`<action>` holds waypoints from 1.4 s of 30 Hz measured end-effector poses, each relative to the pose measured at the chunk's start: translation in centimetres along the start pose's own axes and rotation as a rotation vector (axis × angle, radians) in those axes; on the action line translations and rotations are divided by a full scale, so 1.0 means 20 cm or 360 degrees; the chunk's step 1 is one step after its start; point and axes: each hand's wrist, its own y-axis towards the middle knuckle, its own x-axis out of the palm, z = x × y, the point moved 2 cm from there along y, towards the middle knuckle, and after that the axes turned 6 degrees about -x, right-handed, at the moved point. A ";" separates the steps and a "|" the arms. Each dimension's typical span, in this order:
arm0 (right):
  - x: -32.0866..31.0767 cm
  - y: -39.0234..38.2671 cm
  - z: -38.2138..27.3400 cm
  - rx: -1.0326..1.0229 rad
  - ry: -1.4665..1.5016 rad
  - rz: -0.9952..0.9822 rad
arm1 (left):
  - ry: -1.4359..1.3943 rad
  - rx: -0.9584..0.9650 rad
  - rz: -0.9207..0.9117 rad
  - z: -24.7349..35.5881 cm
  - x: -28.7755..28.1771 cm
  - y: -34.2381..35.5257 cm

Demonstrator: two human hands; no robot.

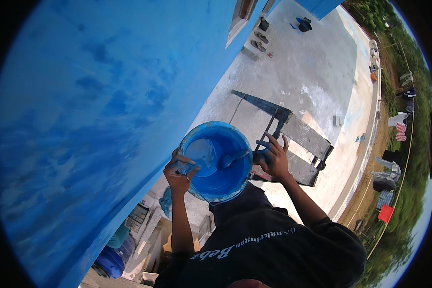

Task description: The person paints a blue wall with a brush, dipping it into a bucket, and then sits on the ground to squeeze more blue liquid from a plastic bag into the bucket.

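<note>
A blue bucket (215, 131) with a paint-crusted rim is tilted up in front of my body, its mouth facing me. Pale blue paint (201, 154) lies inside on the left, and a blue-coated lump or tool (234, 158), its kind unclear, rests against the right inner wall. My left hand (179, 170) grips the left rim, fingers curled over it beside a thin wire handle (191, 184). At the bucket's right side, my right hand (274, 158) has its fingers spread, dark blue stains on them. Whether it touches the rim is hard to make out.
A blotchy blue wall (96, 125) rises close on my left. Beyond the bucket, a dark metal-framed bench or ladder (302, 137) stands on the concrete floor (293, 62). Sandals (258, 45) and a dark bucket (304, 25) are farther off. Laundry (388, 175) hangs at the right.
</note>
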 end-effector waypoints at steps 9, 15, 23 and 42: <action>0.02 -0.01 0.02 -0.0012 -0.0036 0.0037 | -0.0053 -0.0052 0.0070 -0.27 -0.05 -0.11; 0.04 -0.04 0.03 0.0017 0.0040 0.0075 | -0.0200 -0.0261 0.0438 -0.59 -0.23 -0.47; 0.05 -0.06 0.01 0.0015 -0.0048 0.0152 | -0.0292 -0.0178 0.0562 -0.73 -0.13 -0.74; 0.11 -0.08 0.09 -0.0244 -0.0037 0.0350 | -0.0092 -0.0031 0.0828 -0.46 0.10 -1.14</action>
